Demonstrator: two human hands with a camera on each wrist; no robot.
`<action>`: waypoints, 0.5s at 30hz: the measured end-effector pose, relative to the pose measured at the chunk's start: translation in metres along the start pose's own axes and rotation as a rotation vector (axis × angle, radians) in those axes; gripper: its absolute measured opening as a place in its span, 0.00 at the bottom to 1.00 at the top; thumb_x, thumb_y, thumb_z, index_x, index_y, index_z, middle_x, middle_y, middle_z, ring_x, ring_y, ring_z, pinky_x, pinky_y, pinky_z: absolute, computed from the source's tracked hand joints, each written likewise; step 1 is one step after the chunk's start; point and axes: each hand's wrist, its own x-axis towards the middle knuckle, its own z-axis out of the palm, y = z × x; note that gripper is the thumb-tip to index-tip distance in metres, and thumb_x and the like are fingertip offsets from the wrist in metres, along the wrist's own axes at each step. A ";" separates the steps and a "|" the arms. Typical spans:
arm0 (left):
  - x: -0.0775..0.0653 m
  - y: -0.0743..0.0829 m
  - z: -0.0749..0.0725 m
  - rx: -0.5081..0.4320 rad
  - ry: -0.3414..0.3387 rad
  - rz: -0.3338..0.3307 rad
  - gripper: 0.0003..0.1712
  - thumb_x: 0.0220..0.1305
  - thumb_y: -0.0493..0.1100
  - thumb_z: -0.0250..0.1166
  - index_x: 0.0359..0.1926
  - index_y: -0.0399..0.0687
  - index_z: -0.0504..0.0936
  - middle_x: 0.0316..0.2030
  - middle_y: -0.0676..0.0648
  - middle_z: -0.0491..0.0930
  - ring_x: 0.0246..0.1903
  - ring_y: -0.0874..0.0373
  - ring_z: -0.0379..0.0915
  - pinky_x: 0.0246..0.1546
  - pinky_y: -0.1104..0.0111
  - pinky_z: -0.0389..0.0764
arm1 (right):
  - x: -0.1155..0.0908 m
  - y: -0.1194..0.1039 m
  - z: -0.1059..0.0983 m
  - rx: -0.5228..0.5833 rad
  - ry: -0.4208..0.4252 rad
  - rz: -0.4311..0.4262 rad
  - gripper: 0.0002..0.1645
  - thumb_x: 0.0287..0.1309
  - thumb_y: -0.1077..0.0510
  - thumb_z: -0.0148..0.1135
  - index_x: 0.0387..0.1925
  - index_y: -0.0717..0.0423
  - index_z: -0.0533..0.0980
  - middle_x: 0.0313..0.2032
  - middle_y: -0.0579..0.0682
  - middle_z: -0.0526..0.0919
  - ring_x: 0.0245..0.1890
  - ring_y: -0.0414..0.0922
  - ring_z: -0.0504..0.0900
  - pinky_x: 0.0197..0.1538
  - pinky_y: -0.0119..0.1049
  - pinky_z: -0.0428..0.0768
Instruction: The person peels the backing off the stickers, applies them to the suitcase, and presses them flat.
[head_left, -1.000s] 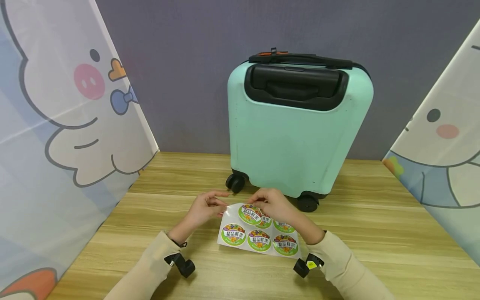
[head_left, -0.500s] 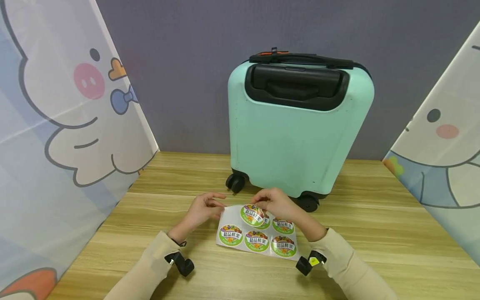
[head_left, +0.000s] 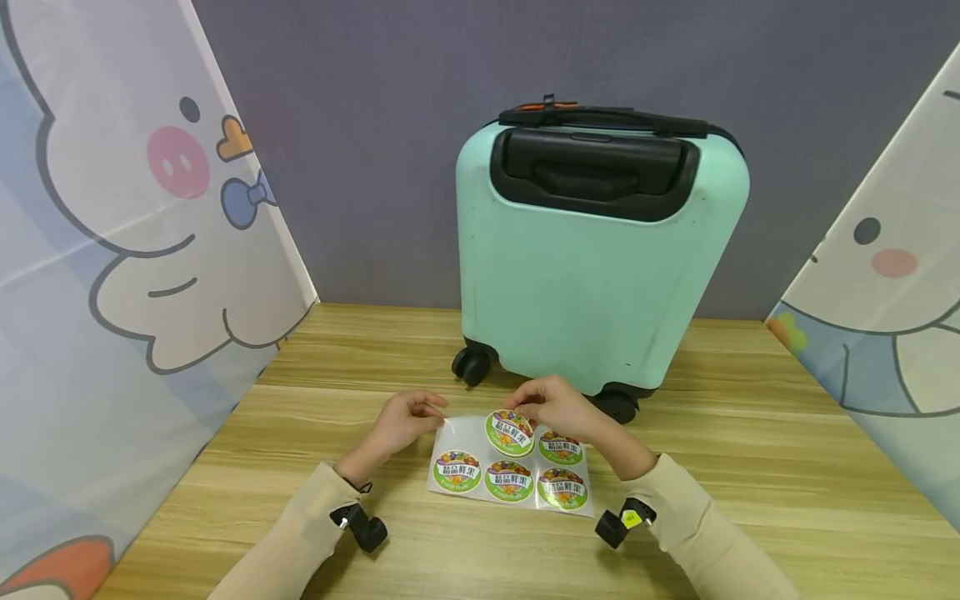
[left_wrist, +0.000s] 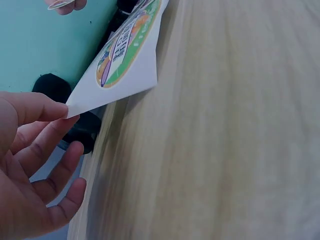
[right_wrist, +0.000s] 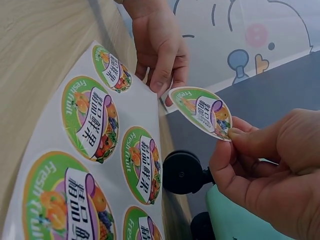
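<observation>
My left hand [head_left: 401, 423] pinches the back left corner of a white sticker sheet [head_left: 462, 431] between thumb and forefinger; the left wrist view shows that corner [left_wrist: 82, 102] raised and the other fingers spread loosely. A peeled round sticker [right_wrist: 202, 111], green-edged with fruit pictures and "Fresh fruit" lettering, is pinched by its edge between my right thumb and forefinger. That right hand [head_left: 558, 408] is over the back of the sheet, and in the head view the loose sticker [head_left: 510, 433] overlaps the sheet. Several matching stickers [right_wrist: 92, 117] remain on the sheet, one partly covered by the loose sticker.
A mint-green suitcase [head_left: 585, 283] with black wheels stands upright on the wooden table [head_left: 375, 350], just behind both hands. Behind it is a grey wall [head_left: 360, 150]. Cartoon-printed panels [head_left: 150, 217] flank the table on the left and right.
The right hand and its sticker have moved slightly right. The left hand has drawn the sheet a little to the left.
</observation>
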 end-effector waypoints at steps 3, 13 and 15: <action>-0.001 0.000 0.000 0.021 -0.022 0.007 0.12 0.60 0.26 0.65 0.45 0.25 0.82 0.35 0.37 0.86 0.36 0.50 0.83 0.35 0.72 0.79 | 0.000 0.002 0.000 0.012 -0.007 0.008 0.10 0.65 0.71 0.57 0.43 0.69 0.82 0.36 0.54 0.84 0.31 0.44 0.79 0.37 0.51 0.84; -0.003 0.000 -0.001 0.095 -0.039 0.038 0.09 0.64 0.30 0.64 0.44 0.29 0.83 0.37 0.40 0.86 0.41 0.46 0.81 0.42 0.61 0.81 | -0.003 0.008 0.001 0.038 -0.029 0.029 0.10 0.65 0.71 0.56 0.42 0.70 0.82 0.34 0.53 0.85 0.30 0.43 0.80 0.37 0.51 0.84; -0.004 0.002 0.000 0.101 -0.044 0.057 0.09 0.65 0.31 0.64 0.44 0.30 0.84 0.38 0.40 0.86 0.43 0.46 0.81 0.44 0.58 0.82 | -0.003 0.010 0.002 0.048 -0.036 0.030 0.10 0.65 0.72 0.56 0.42 0.70 0.82 0.34 0.53 0.85 0.29 0.43 0.80 0.37 0.52 0.84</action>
